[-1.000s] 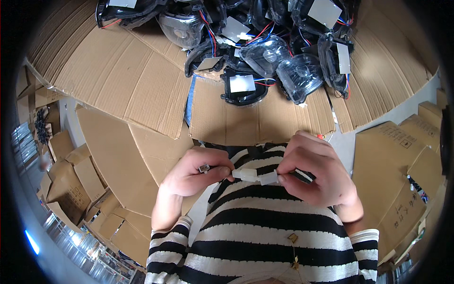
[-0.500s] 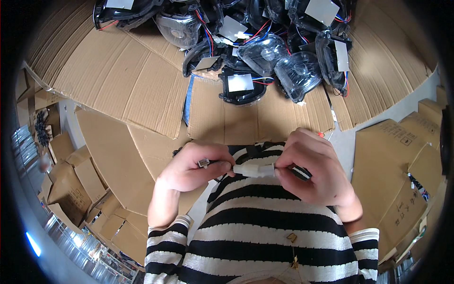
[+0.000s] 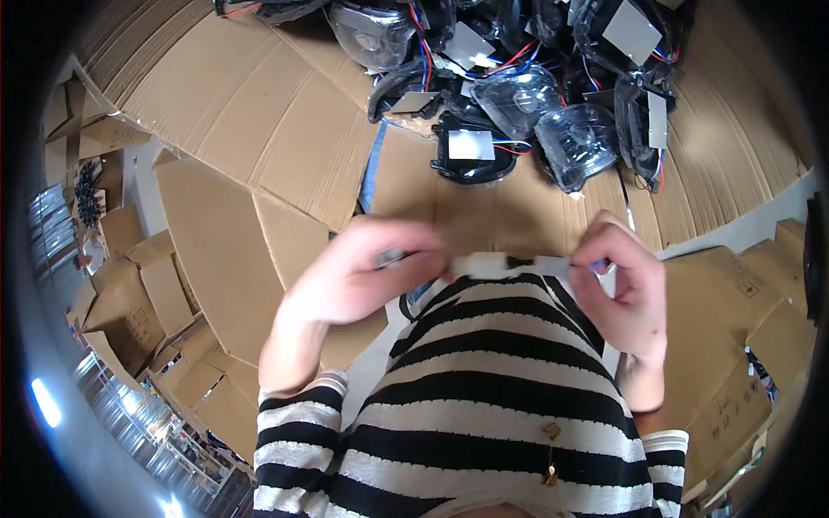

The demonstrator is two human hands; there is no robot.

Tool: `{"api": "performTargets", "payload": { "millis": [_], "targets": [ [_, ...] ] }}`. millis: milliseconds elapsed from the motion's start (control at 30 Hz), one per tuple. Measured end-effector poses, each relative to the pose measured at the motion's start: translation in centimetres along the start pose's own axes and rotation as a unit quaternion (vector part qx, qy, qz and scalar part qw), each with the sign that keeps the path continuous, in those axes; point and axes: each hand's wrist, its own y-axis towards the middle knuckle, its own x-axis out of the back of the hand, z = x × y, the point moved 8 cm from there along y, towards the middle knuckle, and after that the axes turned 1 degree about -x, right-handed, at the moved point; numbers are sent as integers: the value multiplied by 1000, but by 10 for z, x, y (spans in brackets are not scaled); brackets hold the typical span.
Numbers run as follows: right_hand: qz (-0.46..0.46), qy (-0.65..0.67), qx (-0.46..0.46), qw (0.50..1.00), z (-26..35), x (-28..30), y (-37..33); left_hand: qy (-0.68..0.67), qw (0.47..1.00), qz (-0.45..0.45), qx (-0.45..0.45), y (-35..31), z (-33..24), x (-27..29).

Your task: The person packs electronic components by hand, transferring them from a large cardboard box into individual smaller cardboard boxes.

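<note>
In front of my chest, my left hand (image 3: 371,268) pinches a white plastic connector (image 3: 481,265), blurred by motion. A small grey-white plug (image 3: 389,256) shows between the fingers of the same hand. Opposite it, my right hand (image 3: 622,276) is closed on a smaller pale connector (image 3: 553,266), with a bit of blue beside the fingertips. A short gap separates the two connectors, which lie roughly in line. Any wires running from them are mostly hidden by my hands.
Beyond my hands, a cardboard-covered surface (image 3: 285,147) carries a heap of black-framed clear lamps (image 3: 577,142) with red, blue and white wires and silvery plates (image 3: 471,145). Opened cardboard boxes (image 3: 129,293) stand at the left, and another large carton (image 3: 717,319) at the right.
The two white connectors, end to end before, are now apart. Both hands have moved up and away from each other, the right hand farther to the right. The whole view has shifted slightly.
</note>
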Motion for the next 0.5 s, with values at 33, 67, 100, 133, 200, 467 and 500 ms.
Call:
{"api": "performTargets", "payload": {
  "millis": [33,67,100,133,200,467,500],
  "targets": [
    [-18,17,-1,1000,-2,8,-3,42,999,-29,-11,-14,-9,13],
    [-31,14,-28,999,-9,13,-7,80,995,-53,-24,-31,-15,28],
    [-35,14,-26,999,-11,16,-10,48,990,-129,-40,-56,-15,49],
    [-29,10,-39,999,-14,18,-13,-8,973,-218,-73,-89,-17,72],
    [-8,12,-41,999,-13,19,-14,109,904,-396,-117,-183,-33,117],
    [55,2,-17,998,-3,1,-25,203,548,-781,-220,-389,-51,269],
    [51,0,-18,999,-4,-1,-27,333,472,-796,-183,-395,-38,273]
  ]
}}
